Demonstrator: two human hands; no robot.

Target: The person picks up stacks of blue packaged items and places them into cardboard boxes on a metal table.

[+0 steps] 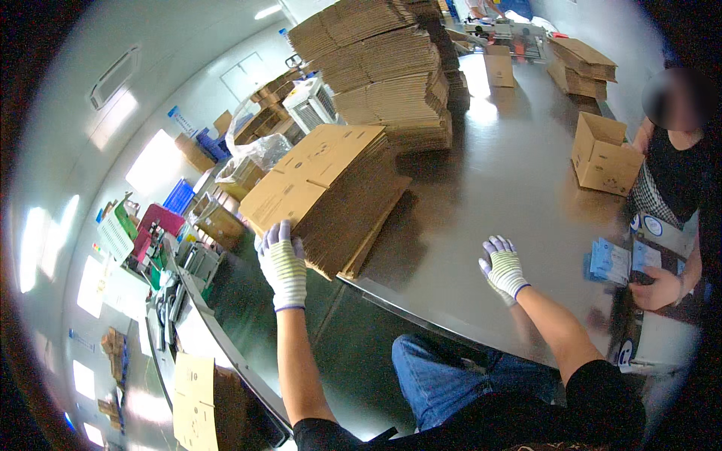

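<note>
My left hand (pixel 283 269), in a striped white and yellow-green knit glove, touches the near corner of a stack of flat cardboard cartons (pixel 331 199). Its fingers look extended against the stack's edge, and nothing is clearly gripped. The stack leans a little on the metal table (pixel 451 233), with one sheet jutting out at its base on the right. Over the bare tabletop to the right, my right hand (pixel 502 267), gloved the same way, has its fingers stretched out and holds nothing.
Tall piles of flat cartons (pixel 395 83) rise behind the stack. A co-worker at right holds blue-and-white packets (pixel 647 257) beside an open carton (pixel 604 156). More flat cartons (pixel 197 402) stand at lower left, below a cluttered side bench (pixel 169 293).
</note>
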